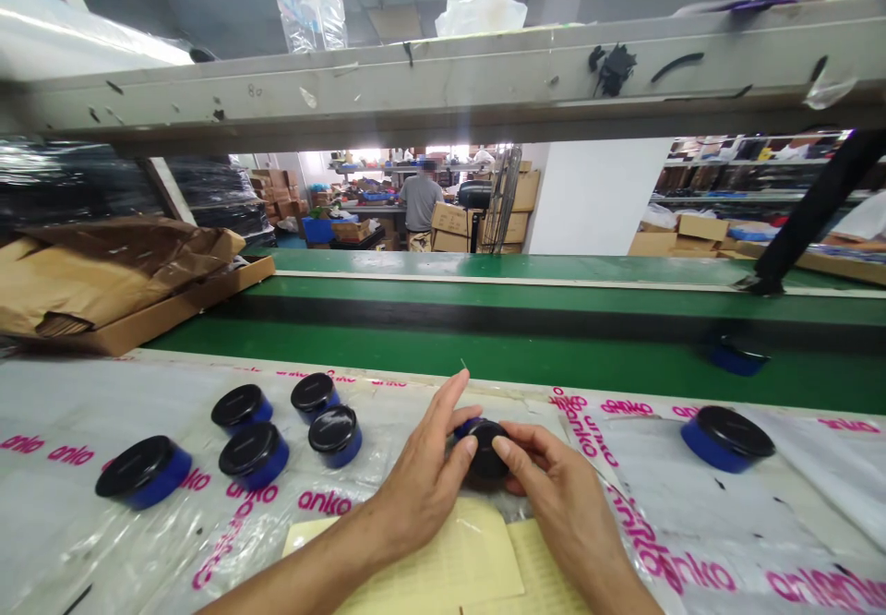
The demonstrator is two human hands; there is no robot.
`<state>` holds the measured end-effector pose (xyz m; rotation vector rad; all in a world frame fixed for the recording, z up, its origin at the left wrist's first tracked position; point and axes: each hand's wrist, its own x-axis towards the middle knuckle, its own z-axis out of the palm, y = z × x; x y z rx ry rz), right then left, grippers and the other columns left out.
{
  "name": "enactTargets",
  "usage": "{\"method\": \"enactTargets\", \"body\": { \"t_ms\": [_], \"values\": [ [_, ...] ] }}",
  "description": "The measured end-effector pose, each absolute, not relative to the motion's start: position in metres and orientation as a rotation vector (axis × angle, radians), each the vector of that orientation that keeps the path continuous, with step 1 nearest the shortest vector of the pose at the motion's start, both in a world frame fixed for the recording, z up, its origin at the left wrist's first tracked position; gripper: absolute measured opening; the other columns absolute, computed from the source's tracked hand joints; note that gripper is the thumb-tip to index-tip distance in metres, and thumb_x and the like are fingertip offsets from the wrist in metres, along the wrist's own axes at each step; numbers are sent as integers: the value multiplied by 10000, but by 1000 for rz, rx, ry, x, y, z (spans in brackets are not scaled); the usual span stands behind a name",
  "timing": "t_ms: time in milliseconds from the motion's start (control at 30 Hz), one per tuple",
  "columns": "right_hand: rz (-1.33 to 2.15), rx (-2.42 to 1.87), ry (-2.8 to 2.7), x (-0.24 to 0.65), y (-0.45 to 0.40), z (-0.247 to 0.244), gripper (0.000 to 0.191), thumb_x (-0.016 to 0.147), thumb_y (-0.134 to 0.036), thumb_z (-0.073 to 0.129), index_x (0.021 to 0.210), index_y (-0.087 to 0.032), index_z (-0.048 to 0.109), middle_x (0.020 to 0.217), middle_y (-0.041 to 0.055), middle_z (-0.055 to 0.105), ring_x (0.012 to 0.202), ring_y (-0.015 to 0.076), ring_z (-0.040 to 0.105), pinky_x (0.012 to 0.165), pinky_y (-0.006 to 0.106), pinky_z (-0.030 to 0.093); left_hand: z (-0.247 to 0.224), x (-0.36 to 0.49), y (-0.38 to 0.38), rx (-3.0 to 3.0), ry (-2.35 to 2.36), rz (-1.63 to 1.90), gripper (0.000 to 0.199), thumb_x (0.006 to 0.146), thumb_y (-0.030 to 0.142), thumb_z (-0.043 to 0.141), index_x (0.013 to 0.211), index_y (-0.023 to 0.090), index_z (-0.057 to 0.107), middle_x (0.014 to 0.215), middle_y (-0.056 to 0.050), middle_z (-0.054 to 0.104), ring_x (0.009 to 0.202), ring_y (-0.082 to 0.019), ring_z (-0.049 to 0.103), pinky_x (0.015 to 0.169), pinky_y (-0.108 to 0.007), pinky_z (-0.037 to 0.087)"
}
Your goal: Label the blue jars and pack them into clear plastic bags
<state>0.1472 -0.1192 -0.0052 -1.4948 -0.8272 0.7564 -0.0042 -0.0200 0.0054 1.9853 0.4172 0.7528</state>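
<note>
Both hands meet at a round black-topped piece (488, 450) near the middle of the table. My left hand (430, 467) has its thumb on the piece's left edge, with its other fingers stretched upward and apart. From the right, my right hand (554, 481) grips the same piece between thumb and fingers. A bit of blue shows behind the black top. Yellow lined paper (415, 564) lies beneath my wrists. Several round blue containers with black lids, such as one at the far left (144, 472), stand to the left; another (726, 439) stands to the right.
Plastic sheeting printed in pink (325, 502) covers the table. Behind it runs a green conveyor surface (415, 343) bearing a blue round container (739, 356). An open carton with brown paper (200, 306) is at left. A metal beam crosses above (443, 79). A person (420, 201) stands far behind.
</note>
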Motion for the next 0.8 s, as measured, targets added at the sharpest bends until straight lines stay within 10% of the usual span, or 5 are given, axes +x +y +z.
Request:
{"method": "enactTargets", "body": {
  "t_ms": [333,600,800],
  "values": [
    [526,-1637,-1073,142,-119,-8,599,910,-539,574,1411,-211,553,1444,109,595,1264,298,595,916,412,577,6,-5,-6,1811,462,786,569,1075,414,426,1596,354,206,1671,-77,251,1420,-269,457,1196,-523,348],
    [-354,-1810,-1643,144,-113,-6,436,942,-442,570,1322,-239,636,1481,146,548,1319,382,527,1035,614,480,21,-10,1,1690,530,996,497,1067,433,427,1534,293,333,1615,-107,348,1376,-282,490,1169,-526,369],
    [-324,-1992,-1738,130,-108,17,354,915,-329,629,1245,-220,698,1459,163,573,1386,408,461,1074,627,434,27,-12,-5,1748,514,1040,487,1041,423,483,1502,293,393,1561,-106,433,1318,-277,540,1133,-496,428]
  ]
}}
